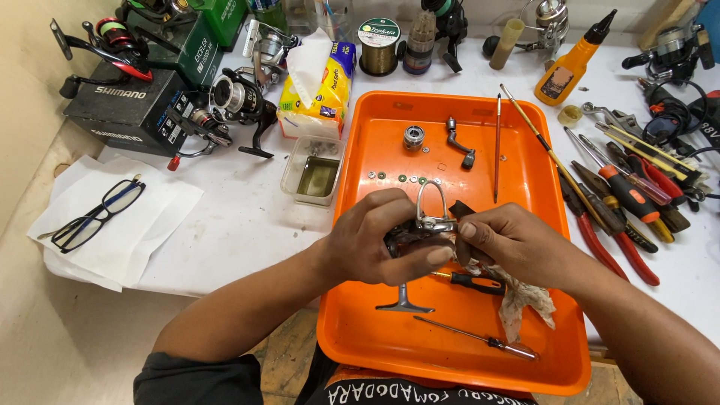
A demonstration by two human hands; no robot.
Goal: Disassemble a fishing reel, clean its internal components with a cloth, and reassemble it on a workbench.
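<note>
a fishing reel repair workbench: pliers and screwdrivers (630, 202) at three o'clock, spare spinning reels (236, 101) at ten o'clock, a spool of line (379, 46) at twelve, an orange parts tray (540, 187) at centre.

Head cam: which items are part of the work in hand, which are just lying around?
In use:
left hand
right hand
fishing reel
rag
orange tray
small washers
crank handle

Lying about:
glasses
tissue pack
orange bottle
pliers
spare reels
</note>
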